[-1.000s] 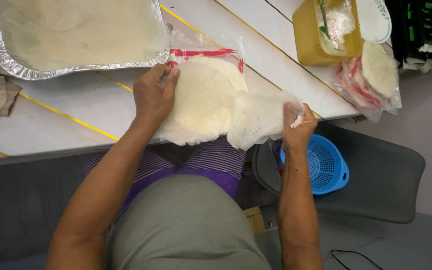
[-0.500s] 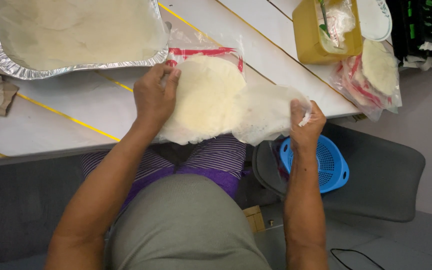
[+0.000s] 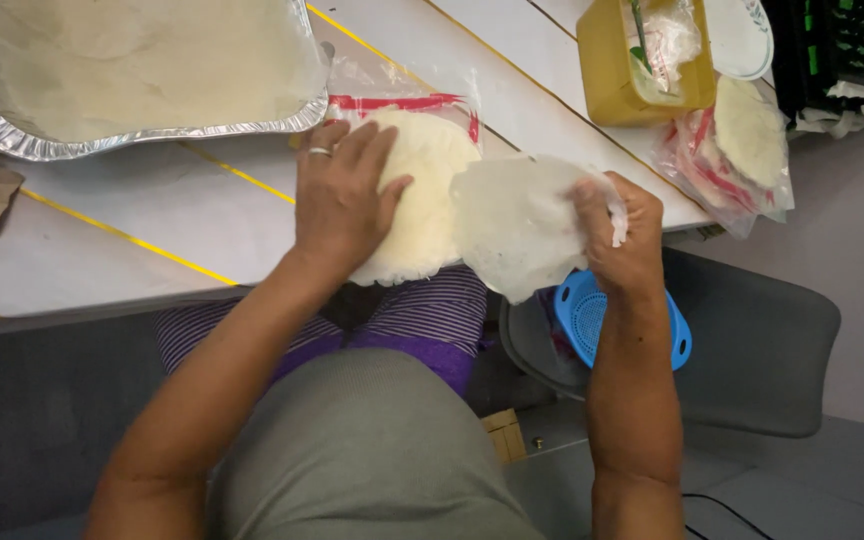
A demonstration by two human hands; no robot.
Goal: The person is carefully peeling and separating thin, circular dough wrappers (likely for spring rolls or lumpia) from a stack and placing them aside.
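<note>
Wrappers (image 3: 432, 190) on bag (image 3: 402, 100) — foil tray (image 3: 12, 140) full.

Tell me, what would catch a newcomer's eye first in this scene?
Most striking is the thin round wrapper that the right hand holds lifted off a pale stack of wrappers, which the left hand presses flat at the table's near edge. Next comes the big foil tray at the upper left, and then the bright blue basket on the grey chair below the right hand.
</note>
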